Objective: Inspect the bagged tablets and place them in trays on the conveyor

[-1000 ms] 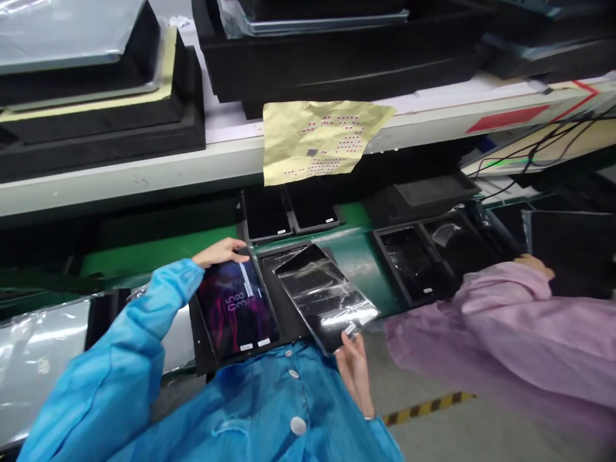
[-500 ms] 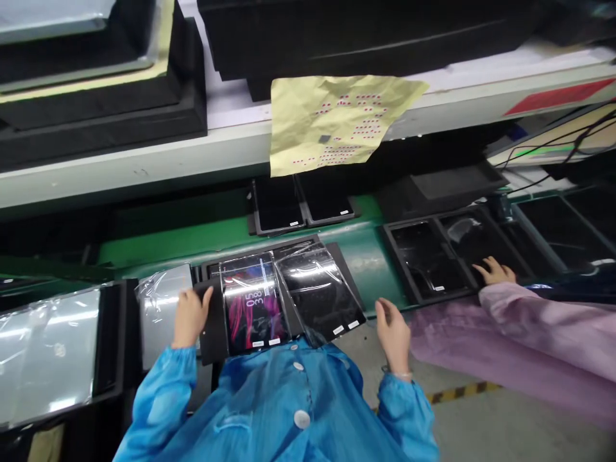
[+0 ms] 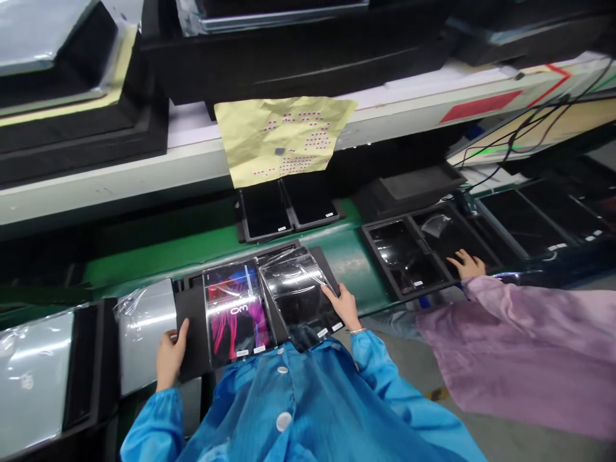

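Fingers [image 3: 332, 295] of the right hand [image 3: 345, 309] lie together on the film-wrapped tablet [image 3: 301, 301], whose long axis I judge runs out from the chest [image 3: 283, 404]; the spread left hand [image 3: 169, 362] is farther.

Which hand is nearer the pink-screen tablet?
Left. The left hand is beside the pink-screen tablet at the black tray's edge; the right hand is farther off, on the film-covered dark tablet.

Head-worn cam, facing fwd & down, close range, edges prob. slightly warped.
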The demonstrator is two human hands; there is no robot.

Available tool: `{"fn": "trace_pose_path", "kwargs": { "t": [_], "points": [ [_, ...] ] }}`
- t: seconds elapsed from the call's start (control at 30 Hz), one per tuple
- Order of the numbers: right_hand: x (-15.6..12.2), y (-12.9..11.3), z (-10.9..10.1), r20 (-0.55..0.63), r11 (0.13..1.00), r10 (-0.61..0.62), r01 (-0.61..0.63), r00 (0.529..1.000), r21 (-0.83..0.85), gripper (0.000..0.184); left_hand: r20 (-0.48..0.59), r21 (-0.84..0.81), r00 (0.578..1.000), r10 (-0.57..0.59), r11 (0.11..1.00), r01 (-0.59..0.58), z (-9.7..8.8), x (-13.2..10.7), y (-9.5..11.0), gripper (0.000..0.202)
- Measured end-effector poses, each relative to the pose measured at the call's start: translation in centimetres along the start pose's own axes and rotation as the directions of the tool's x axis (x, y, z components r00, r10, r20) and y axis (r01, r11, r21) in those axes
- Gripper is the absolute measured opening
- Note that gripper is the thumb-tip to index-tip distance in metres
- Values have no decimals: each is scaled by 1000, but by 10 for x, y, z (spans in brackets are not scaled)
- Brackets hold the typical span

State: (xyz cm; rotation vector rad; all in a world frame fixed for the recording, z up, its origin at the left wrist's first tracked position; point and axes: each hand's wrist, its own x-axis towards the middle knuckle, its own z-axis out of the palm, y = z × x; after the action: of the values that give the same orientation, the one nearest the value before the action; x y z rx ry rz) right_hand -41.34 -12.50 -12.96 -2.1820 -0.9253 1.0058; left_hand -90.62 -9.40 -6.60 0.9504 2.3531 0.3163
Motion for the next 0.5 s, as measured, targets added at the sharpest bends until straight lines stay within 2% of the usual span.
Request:
{"fn": "trace_pose_path", "kwargs": {
  "t": [0.2, 0.33, 0.43, 0.5],
  "points": [
    [-2, 3, -10, -59, 1000, 15, -14, 998, 22, 42, 105, -215, 994, 37, 977, -14, -6, -11, 25, 68],
    [1, 10, -37, -138, 998, 46, -41, 989, 39, 40, 116, -350, 984, 134, 933, -86, -3, -33, 64, 67],
    [22, 23, -83, -227, 997, 81, -78, 971, 24, 39, 235, -561, 944, 232, 826, -64, 25, -61, 110, 70],
    [45, 33, -124, -282, 994, 105, -110, 954, -3, 38, 293, -647, 912, 288, 762, -33, 61, -84, 144, 68]
  ]
}}
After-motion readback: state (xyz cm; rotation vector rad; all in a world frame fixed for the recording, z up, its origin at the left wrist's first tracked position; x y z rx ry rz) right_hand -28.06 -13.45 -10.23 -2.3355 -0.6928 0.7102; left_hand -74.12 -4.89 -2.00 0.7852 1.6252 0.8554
